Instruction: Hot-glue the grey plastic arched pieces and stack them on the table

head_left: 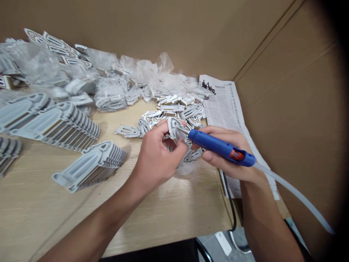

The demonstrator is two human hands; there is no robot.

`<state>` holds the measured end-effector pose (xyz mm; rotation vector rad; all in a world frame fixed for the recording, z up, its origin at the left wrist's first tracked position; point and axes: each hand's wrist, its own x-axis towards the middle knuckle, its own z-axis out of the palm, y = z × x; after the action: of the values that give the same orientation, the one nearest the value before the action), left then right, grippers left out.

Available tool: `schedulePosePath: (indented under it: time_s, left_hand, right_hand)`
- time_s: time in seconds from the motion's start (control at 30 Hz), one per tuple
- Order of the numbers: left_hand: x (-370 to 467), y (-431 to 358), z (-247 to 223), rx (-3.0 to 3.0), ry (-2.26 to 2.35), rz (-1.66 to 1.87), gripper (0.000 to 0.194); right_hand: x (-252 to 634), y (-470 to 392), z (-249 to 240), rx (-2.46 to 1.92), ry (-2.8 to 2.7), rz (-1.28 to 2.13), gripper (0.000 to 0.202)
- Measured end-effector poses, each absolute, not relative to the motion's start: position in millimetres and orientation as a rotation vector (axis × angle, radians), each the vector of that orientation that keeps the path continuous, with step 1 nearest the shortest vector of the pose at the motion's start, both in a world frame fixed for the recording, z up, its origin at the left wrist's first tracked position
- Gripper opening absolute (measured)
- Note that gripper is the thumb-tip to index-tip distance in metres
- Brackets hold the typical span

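My left hand (160, 154) pinches a small grey-white arched plastic piece (174, 129) between thumb and fingers, its hollow side towards me. My right hand (231, 153) is wrapped round a blue pen-shaped tool (215, 143). This tool has a thin metal tip, a side window with something orange-red inside, and a translucent tube (297, 193) running from its rear. Its tip meets the piece, or lies very close to it. Behind my hands is a loose pile of similar arched pieces (171, 109), partly hidden by my fingers.
Neat rows of larger arched pieces (92, 163) stand at the left. Clear plastic bags (111, 94) of parts line the back. A newspaper sheet (226, 102) with black curly bits (208, 87) lies at right. Cardboard walls (163, 29) enclose the table; a black cable (230, 203) hangs over its edge.
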<state>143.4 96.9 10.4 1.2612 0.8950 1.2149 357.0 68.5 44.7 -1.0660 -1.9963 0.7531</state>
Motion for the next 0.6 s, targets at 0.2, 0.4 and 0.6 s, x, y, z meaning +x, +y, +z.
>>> schedulePosePath:
  time_s: [0.2, 0.4, 0.6]
  left_hand:
    - [143.9, 95.5, 11.8, 1.239, 0.895, 1.229, 0.031]
    - [143.4, 95.0, 15.4, 1.264, 0.891, 1.258, 0.029]
    - [142.9, 92.5, 14.1, 1.295, 0.864, 1.269, 0.028]
  right_hand:
    - [362.5, 67.8, 47.0, -1.057, -1.994, 0.847, 0.013]
    - [358.7, 69.2, 47.6, -1.101, -1.945, 0.836, 0.018]
    - [356.0, 70.7, 45.9, -1.096, -1.94, 0.807, 0.022]
